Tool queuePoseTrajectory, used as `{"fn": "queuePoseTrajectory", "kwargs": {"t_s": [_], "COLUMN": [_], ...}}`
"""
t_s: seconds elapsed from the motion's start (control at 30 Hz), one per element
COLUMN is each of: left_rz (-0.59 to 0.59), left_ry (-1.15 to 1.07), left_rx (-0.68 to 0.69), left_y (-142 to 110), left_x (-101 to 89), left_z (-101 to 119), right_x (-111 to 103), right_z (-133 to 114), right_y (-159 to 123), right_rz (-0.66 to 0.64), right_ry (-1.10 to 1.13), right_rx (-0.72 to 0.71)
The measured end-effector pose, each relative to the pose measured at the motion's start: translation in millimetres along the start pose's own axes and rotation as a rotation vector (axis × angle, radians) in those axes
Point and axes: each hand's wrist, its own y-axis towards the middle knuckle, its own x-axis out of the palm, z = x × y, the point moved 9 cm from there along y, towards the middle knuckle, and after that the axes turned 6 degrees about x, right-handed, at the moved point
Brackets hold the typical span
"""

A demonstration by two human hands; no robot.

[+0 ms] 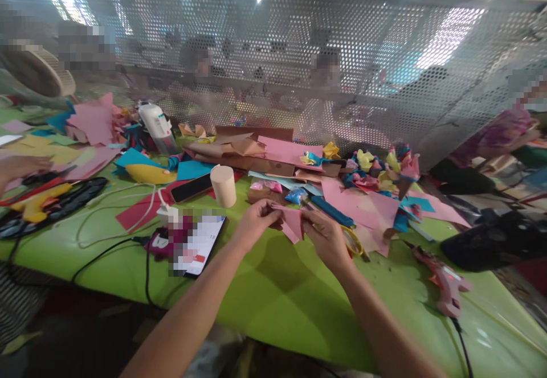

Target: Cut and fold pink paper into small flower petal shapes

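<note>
Both of my hands meet over the green table (pixel 273 287) on a small folded piece of pink paper (pixel 294 222). My left hand (pixel 255 222) pinches the paper's left corner with closed fingers. My right hand (pixel 325 235) grips its right side, fingers curled round it. Just behind my right hand lie yellow-handled scissors (pixel 354 242). Sheets of pink paper (pixel 363 204) and blue strips lie just beyond the hands.
A lit phone (pixel 200 244) and white cables lie left of my hands, with a cream paper cup (pixel 223 185) behind. A pink glue gun (pixel 447 284) lies at right. Folded paper flowers (pixel 380 167), coloured sheets and cardboard crowd the back. Another person's hand (pixel 19 167) rests at far left. A perforated metal screen stands behind.
</note>
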Motion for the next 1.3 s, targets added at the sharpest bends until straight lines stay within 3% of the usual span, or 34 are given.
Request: {"fn": "queuePoseTrajectory", "kwargs": {"t_s": [0.17, 0.3, 0.5, 0.93, 1.13, 1.3], "left_rz": [-0.007, -0.041, -0.094, -0.180, -0.169, -0.194], "left_ry": [0.112, 0.206, 0.401, 0.479, 0.676, 0.743], "left_rx": [0.059, 0.096, 0.196, 0.167, 0.259, 0.285], "left_y": [0.9, -0.5, -2.9, -8.6, -10.5, -11.1], "left_x": [-0.2, 2.7, 5.4, 16.5, 21.2, 24.2], "left_z": [7.1, 11.2, 13.6, 19.2, 29.2, 24.9], "right_x": [1.9, 3.9, 1.3, -3.8, -3.9, -5.5], "right_z": [9.3, 14.9, 22.8, 22.4, 18.2, 17.0], "right_y": [-0.7, 0.4, 3.7, 0.9, 1.1, 0.7], "right_rz": [-0.029, -0.007, 0.059, 0.105, 0.100, 0.121], "right_ry": [0.208, 0.229, 0.232, 0.211, 0.119, 0.116], "right_rx": [0.107, 0.161, 0.153, 0.172, 0.095, 0.076]}}
